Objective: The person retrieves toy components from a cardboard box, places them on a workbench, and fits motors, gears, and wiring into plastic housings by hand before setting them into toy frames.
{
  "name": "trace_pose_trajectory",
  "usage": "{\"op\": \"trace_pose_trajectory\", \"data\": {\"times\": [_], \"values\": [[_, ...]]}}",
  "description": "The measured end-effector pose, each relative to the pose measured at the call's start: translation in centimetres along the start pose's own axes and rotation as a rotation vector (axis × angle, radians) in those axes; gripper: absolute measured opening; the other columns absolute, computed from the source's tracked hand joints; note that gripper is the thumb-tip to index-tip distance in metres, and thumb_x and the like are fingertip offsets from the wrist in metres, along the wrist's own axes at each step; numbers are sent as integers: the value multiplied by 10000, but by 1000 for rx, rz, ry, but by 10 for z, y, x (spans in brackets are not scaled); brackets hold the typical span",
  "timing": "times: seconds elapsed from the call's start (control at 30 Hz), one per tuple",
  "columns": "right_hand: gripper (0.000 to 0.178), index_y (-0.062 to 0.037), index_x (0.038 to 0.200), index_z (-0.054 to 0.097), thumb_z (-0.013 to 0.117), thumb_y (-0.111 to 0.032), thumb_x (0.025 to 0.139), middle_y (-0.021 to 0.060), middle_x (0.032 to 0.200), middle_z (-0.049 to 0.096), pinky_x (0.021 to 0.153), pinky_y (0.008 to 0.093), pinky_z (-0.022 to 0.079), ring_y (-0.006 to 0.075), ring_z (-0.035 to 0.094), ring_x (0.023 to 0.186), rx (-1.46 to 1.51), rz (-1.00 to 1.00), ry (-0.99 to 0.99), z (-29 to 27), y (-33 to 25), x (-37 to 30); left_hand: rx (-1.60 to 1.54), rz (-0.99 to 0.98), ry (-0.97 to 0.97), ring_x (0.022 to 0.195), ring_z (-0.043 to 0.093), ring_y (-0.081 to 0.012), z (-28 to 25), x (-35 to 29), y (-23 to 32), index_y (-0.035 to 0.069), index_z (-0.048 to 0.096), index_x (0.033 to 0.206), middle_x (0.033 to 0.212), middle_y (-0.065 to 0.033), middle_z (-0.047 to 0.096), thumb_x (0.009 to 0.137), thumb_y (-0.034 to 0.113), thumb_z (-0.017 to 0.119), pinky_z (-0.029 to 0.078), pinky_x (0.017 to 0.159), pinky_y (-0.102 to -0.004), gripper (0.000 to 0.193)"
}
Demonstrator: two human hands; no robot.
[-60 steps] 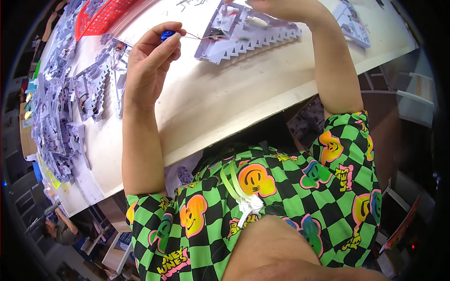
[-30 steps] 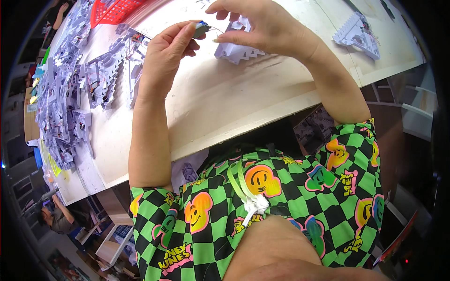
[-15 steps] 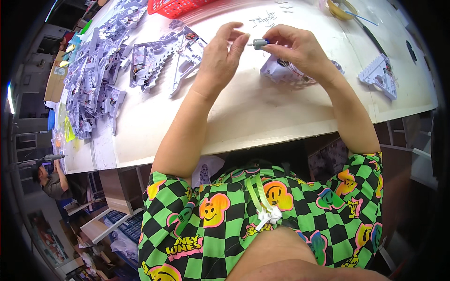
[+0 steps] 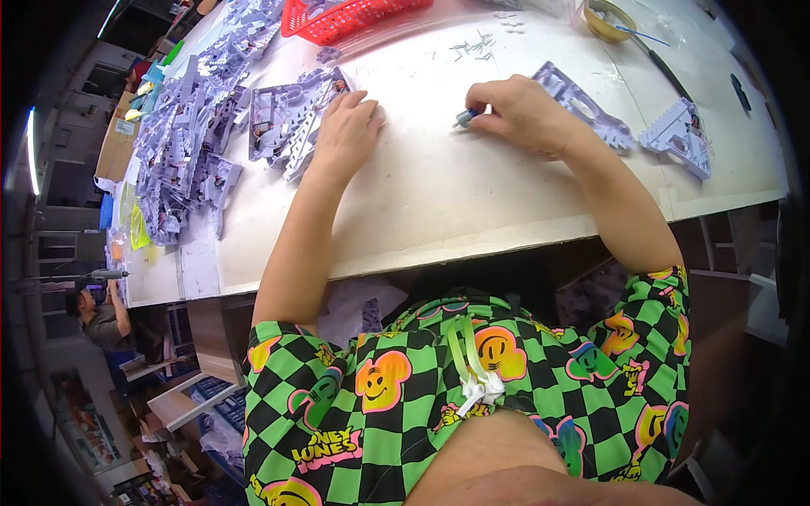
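Note:
My right hand (image 4: 516, 110) is closed in a pinch on a small silver motor (image 4: 463, 119) with a blue end, just above the table. My left hand (image 4: 348, 131) lies palm down at the right edge of a grey plastic housing (image 4: 291, 118), its fingers bent over that edge; the fingertips are partly hidden. Wires and toothed edges show on this housing. Beyond my right wrist lies another grey housing (image 4: 582, 101), partly covered by my forearm. A third toothed housing (image 4: 677, 139) with wires sits farther right.
A big heap of grey plastic parts (image 4: 186, 135) covers the table's left side. A red basket (image 4: 354, 21) stands at the far edge. Small metal pins (image 4: 477, 46) lie scattered, and a yellow bowl (image 4: 609, 21) is at the far right. Another person (image 4: 105, 316) works at lower left.
My hands have moved apart. The left one went left and down onto the housing; the right one lowered the motor toward the table. The housing by my right hand now lies farther right.

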State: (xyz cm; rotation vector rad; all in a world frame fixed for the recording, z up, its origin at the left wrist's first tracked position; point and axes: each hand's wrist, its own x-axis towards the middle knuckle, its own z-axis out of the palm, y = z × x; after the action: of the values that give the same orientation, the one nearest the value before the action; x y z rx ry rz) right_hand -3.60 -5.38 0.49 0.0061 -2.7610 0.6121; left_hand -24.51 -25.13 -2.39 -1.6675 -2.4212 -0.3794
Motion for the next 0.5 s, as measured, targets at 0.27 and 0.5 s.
{"op": "trace_pose_trajectory", "data": {"times": [0.27,0.5], "values": [[151,-57,915,621,683,-168,833,71,736,652,610,318,479,200,623,634,78,183,233,-19,12,-9,-15,37,287,1041,605,-307,-22,34,-54,103,699,1067,1093,-120,672,844,171,632,461,910,-398,243],[163,-43,909,630,688,-177,835,64,736,630,592,286,450,159,574,641,254,131,250,-21,5,-7,254,-100,-4,1025,626,-318,7,130,-129,143,656,1152,1110,-151,657,829,93,542,481,882,-455,346]]}}
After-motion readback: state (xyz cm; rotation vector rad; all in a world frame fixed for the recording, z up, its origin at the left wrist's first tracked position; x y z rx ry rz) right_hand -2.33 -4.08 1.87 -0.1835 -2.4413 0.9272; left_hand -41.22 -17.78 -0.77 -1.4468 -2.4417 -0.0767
